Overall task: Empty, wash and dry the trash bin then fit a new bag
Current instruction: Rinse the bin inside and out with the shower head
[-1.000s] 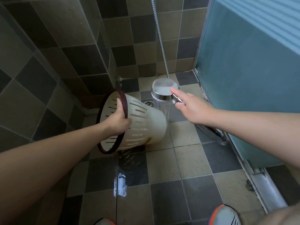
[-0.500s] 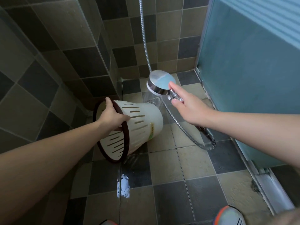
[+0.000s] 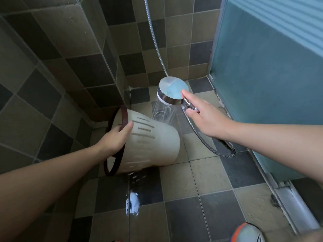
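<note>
A cream trash bin (image 3: pixel 153 145) with slotted sides and a dark red rim lies tipped on its side, its mouth facing me and its base pointing right. My left hand (image 3: pixel 115 138) grips the rim at the top. My right hand (image 3: pixel 202 116) holds the handle of a chrome shower head (image 3: pixel 172 89), forefinger stretched along its back. Water sprays from the head down onto the bin's base end. The bin's inside is mostly hidden.
A metal shower hose (image 3: pixel 201 137) loops from the handle across the floor and up the tiled wall. A frosted teal glass door (image 3: pixel 271 75) and its metal track (image 3: pixel 293 198) close off the right. The tiled floor is wet below the bin. My shoe (image 3: pixel 248 234) shows at the bottom.
The bin has turned in my left hand, its base swinging up and right. The shower head has tilted and now sprays onto the base end of the bin.
</note>
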